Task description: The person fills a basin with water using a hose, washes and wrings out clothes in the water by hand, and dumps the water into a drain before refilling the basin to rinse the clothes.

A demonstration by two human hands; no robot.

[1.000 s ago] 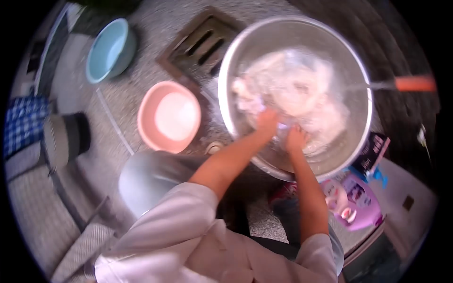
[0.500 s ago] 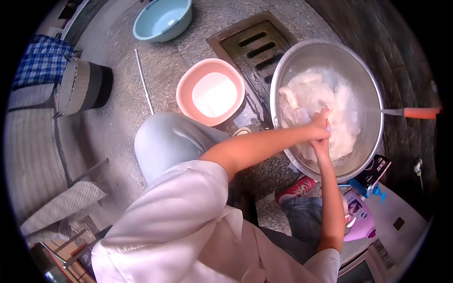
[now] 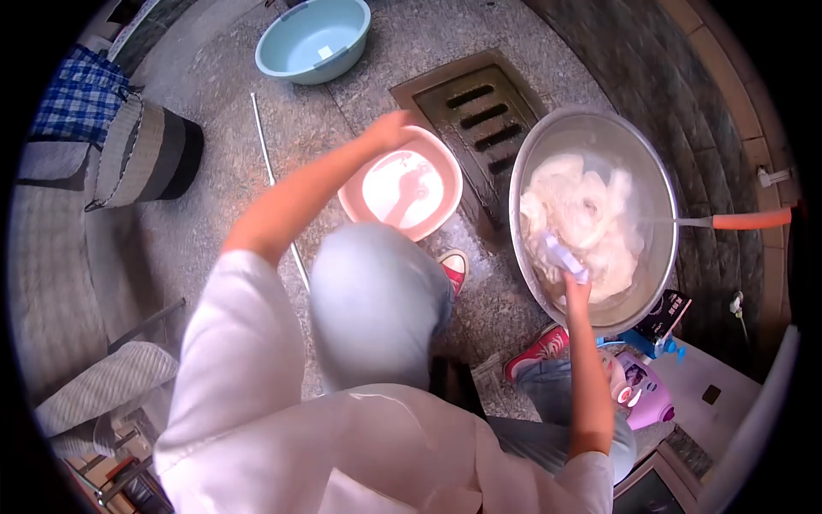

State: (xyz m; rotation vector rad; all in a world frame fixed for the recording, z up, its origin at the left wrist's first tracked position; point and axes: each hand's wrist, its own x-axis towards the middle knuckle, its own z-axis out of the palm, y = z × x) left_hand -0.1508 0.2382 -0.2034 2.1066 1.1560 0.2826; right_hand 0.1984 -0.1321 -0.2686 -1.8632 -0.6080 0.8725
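My left hand (image 3: 390,131) is at the upper left rim of the pink basin (image 3: 445,201); motion blurs its fingers, and whether it grips the rim cannot be made out. Inside the pink basin the bottom looks white and shiny. My right hand (image 3: 577,289) is over the near side of the large metal basin (image 3: 664,184), closed on a light purple object (image 3: 565,257). Wet whitish cloth (image 3: 591,206) lies bunched in water in that basin. From the right, a nozzle with an orange hose (image 3: 752,220) sprays water into it.
A light blue basin (image 3: 315,43) stands at the top, and a metal drain grate (image 3: 484,116) lies between the basins. A purple bottle (image 3: 648,401) and a dark box (image 3: 666,315) are at the lower right. At the left is a woven basket (image 3: 154,150).
My left hand has left my right hand and moved left to the pink basin. My right hand has stayed in the metal basin, and the light purple object now shows in it.
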